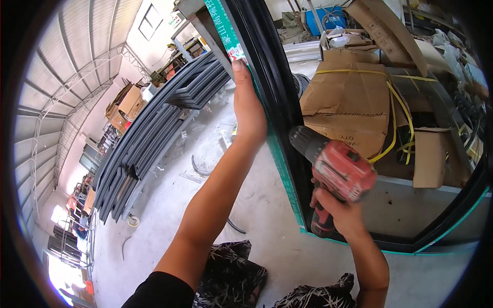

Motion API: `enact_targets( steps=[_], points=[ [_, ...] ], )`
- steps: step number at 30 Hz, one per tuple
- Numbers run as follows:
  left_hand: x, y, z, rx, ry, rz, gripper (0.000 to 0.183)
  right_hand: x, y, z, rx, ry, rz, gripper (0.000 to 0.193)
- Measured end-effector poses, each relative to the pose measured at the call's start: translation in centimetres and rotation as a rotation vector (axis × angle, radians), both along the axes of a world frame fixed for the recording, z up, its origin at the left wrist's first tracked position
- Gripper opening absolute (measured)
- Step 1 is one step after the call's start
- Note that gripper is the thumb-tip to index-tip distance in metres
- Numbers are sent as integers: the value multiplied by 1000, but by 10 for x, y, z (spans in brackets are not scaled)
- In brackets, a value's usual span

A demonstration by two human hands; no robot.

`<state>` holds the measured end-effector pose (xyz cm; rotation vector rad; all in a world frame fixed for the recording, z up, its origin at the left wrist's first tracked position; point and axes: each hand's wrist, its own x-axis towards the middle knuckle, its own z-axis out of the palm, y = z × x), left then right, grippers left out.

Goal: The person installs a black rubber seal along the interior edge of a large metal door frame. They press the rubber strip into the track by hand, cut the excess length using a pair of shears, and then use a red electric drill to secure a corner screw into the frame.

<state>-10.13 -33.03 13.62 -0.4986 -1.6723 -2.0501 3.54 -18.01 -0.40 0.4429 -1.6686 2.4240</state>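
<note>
A tall black window frame (272, 77), with green protective film (280, 159) along its outer side, stands in front of me. My left hand (250, 110) is against the filmed side of its upright, thumb pointing up; the other fingers are hidden by the frame. My right hand (336, 205) is wrapped round the grip of a red and black cordless drill (346, 169). The drill's black chuck (307, 142) points up and left at the inner face of the upright. Whether a bit touches the frame cannot be made out.
Long dark grey profiles (154, 126) lie stacked on a wheeled rack at the left. Behind the frame are cardboard sheets (344, 102) with yellow straps (394, 123), and a blue container (326, 20). A dark offcut strip (236, 226) lies on the concrete floor (169, 205).
</note>
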Motion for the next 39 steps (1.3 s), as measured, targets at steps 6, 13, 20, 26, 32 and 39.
enact_targets(
  steps=[6, 13, 20, 26, 32, 39],
  points=[
    [10, 7, 7, -57, -6, 7, 77, -17, 5, 10, -201, -87, 160, 28],
    [8, 3, 5, -38, -11, 59, 76, 0, 27, 17, -193, -52, 159, 30],
    [13, 5, 1, 48, -84, -10, 76, -18, 19, 49, -108, -142, 181, 27],
    [13, 6, -1, 25, -53, 7, 72, -12, 24, 43, -226, 12, 119, 26],
    [4, 2, -5, 120, -54, 14, 71, -18, 17, 68, -93, -40, 96, 26],
    [5, 2, -7, 59, -74, 36, 72, -42, 14, 75, -85, -27, 169, 26]
  ],
)
